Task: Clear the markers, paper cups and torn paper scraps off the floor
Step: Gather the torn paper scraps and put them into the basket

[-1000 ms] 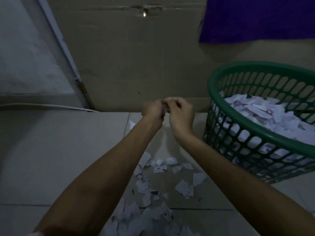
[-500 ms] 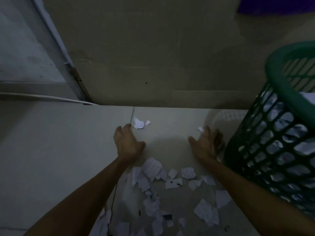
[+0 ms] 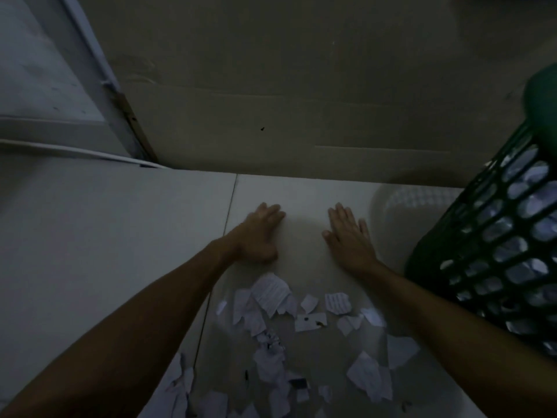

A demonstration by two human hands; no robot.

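Both my hands lie flat, palms down, on the pale tiled floor. My left hand (image 3: pixel 259 233) rests just right of a tile joint, and my right hand (image 3: pixel 349 236) is a short way to its right, fingers straight. Several torn white paper scraps (image 3: pixel 272 292) are scattered on the floor between my forearms, nearer to me than the hands. A green lattice basket (image 3: pixel 494 236) stands at the right with paper scraps inside it. No markers or cups are in view.
A brown cardboard sheet (image 3: pixel 301 101) stands along the back wall. A pale door frame (image 3: pixel 99 76) and a white cable (image 3: pixel 75 152) are at the left. Bare tile stretches to the left of my left arm.
One second ago my hands were raised together in front of the cardboard. They came down to the floor, and now both lie closer together; the small scraps by my left fingers are gone from sight.
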